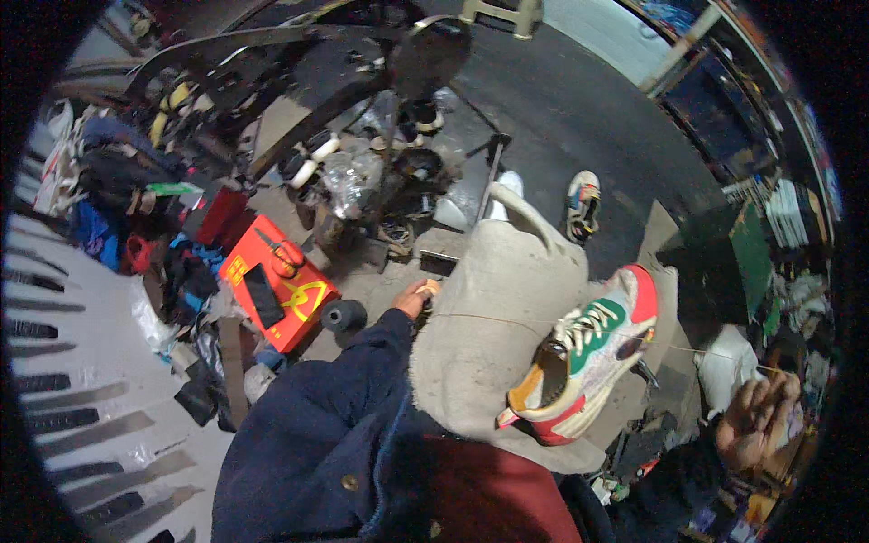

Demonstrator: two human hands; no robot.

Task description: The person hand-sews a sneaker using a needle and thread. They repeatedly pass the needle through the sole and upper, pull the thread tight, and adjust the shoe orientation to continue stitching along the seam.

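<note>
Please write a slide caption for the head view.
A sneaker lies on a cloth, thread stretching to the right hand.

Cluttered shoe workshop, colourful sneaker [593,353], scissors [279,251], heaped scraps [118,149]

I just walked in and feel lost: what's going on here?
A multicoloured sneaker lies on a pale cloth over the person's lap. The right hand, out to the side, holds a thin thread that runs back across toward the left hand; whether it passes through the sneaker isn't clear. Scissors lie on an orange box.
</note>
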